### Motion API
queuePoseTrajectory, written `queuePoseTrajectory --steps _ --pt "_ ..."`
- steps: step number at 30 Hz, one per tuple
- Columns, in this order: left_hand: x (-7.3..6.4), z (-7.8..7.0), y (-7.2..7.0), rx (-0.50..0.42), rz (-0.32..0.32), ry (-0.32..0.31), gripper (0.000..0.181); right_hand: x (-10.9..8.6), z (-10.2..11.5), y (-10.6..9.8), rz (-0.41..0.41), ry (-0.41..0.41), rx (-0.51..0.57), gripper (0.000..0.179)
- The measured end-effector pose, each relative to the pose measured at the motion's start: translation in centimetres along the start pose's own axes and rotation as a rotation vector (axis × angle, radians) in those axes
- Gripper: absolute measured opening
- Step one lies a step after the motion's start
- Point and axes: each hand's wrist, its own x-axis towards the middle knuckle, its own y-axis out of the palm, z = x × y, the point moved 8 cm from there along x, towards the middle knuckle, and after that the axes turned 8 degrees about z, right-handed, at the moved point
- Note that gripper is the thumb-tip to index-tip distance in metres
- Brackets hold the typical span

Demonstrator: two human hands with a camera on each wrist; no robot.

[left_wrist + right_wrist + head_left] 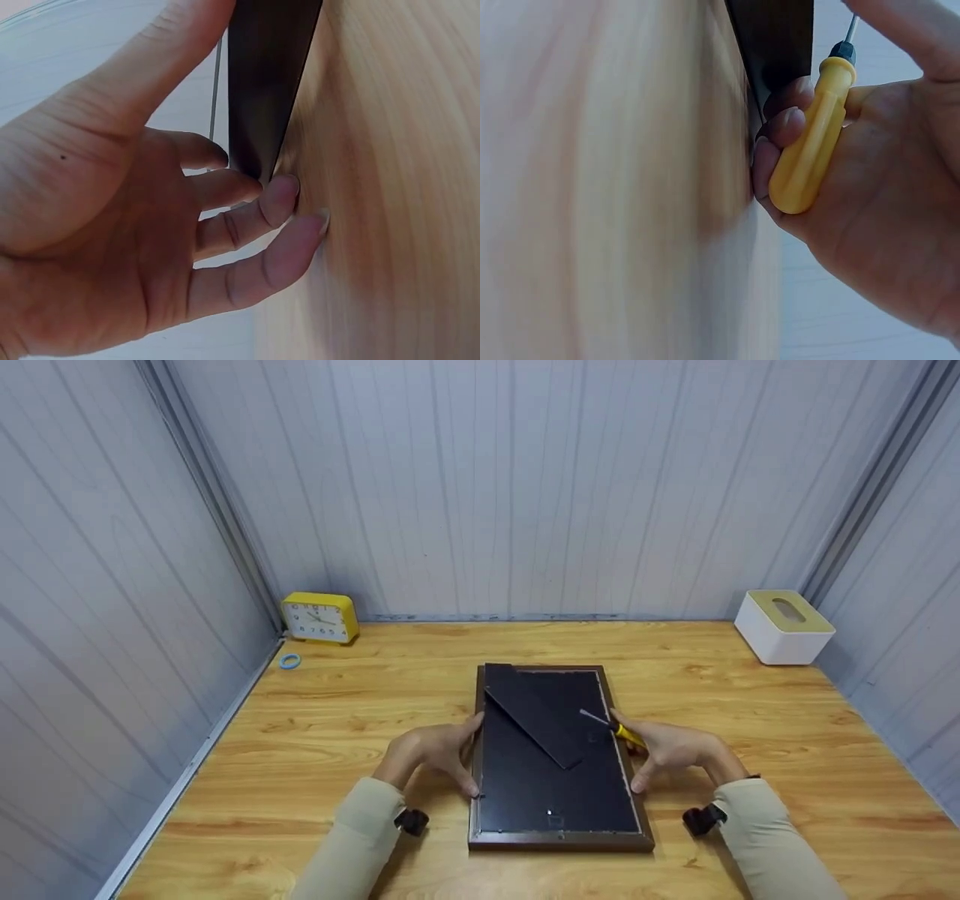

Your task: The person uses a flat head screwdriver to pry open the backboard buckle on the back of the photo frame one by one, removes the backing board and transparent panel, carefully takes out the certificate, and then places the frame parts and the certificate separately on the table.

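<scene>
A brown-edged picture frame [517,806] lies face down on the wooden table, its black back upward. Its black easel stand [529,716] slants across the upper part of that back. My left hand [439,746] holds the frame's left side, thumb and fingers spread along the edge; the left wrist view shows the fingertips at the frame's dark side [262,82]. At the right side is my right hand [675,746], thumb near the edge. Its curled fingers hold a screwdriver [810,150] by the yellow handle while touching the frame's side. The metal shaft points over the back board.
A yellow alarm clock [319,619] stands at the back left, with a small blue ring [289,661] in front of it. At the back right is a white tissue box [784,630] with a wood-coloured lid. Pale panel walls [465,495] enclose the table [375,690].
</scene>
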Motion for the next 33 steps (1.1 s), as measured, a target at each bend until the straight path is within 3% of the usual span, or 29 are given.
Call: queuePoseTrajectory --steps 7,11,16,19,22,29,33 --pt "0.1 0.2 0.0 0.005 0.026 -0.004 0.135 -0.3 0.3 -0.4 -0.024 0.031 -0.001 0.128" --pt "0.1 0.6 0.1 -0.022 0.064 0.015 0.141 -1.1 2.1 -1.0 -0.052 0.029 -0.087 0.101" --pt "0.2 0.8 0.5 -0.006 0.080 0.016 0.144 -1.3 5.9 -1.0 -0.154 -0.064 -0.222 0.052" --pt "0.3 0.9 0.6 0.016 0.073 0.011 0.144 -0.7 8.1 -0.7 -0.250 -0.156 -0.171 0.033" --pt "0.4 0.9 0.7 0.022 0.072 0.005 0.144 -0.1 10.0 0.0 -0.290 -0.275 -0.114 0.019" --pt "0.4 0.8 0.8 0.011 0.076 0.016 0.146 1.2 13.0 2.0 -0.323 -0.459 -0.129 0.018" --pt "0.4 0.8 0.7 0.001 0.073 0.021 0.145 1.8 13.4 2.5 -0.388 -0.466 -0.075 0.016"
